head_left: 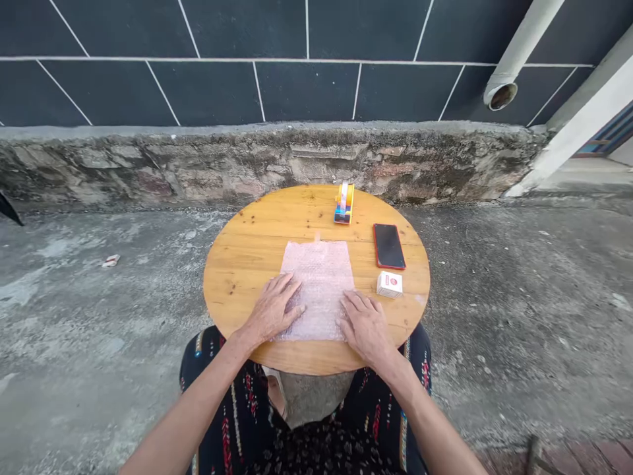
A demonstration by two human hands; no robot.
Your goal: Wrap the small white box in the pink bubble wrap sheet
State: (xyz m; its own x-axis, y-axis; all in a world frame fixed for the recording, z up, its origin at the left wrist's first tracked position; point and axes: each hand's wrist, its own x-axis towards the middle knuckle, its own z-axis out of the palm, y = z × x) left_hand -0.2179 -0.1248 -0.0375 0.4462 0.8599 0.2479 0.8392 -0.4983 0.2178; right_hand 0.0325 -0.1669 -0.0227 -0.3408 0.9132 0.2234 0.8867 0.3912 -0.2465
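Observation:
A sheet of pink bubble wrap (321, 284) lies flat near the front of the round wooden table (242, 257). My left hand (274, 307) rests on its left edge with the fingers stretched out. On the opposite edge lies my right hand (364, 323), palm down and fingers spread. A small piece of clear tape (317, 236) shows at the sheet's far edge. To the right of the sheet, close to my right hand, sits a small white box (390, 284) with red print. Neither hand holds anything.
Beyond the box lies a phone (389, 246) with a red edge. A yellow and blue tape dispenser (344, 203) stands at the table's far side. Behind the table runs a low stone ledge (198, 168) under a dark tiled wall. My knees are under the near edge.

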